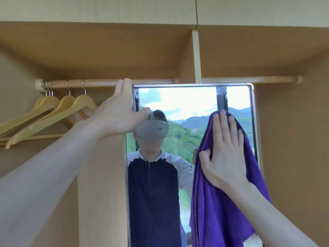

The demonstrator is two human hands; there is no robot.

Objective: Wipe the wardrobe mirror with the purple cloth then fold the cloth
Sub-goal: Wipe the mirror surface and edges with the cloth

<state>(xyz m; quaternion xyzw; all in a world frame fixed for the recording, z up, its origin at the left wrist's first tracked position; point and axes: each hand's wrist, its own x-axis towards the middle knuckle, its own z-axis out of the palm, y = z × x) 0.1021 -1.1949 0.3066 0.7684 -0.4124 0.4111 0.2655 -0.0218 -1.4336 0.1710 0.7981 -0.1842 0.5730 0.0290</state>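
Pressing one purple cloth (222,193) flat under my open right hand (225,155), I work the right side of the single wardrobe mirror (187,107). My left hand (121,113) grips the mirror's top-left corner. Beyond, four wooden hangers (53,113) hang on one rail (99,83). I can read no writing.

Purple cloth (220,202) flat against mirror (187,107)
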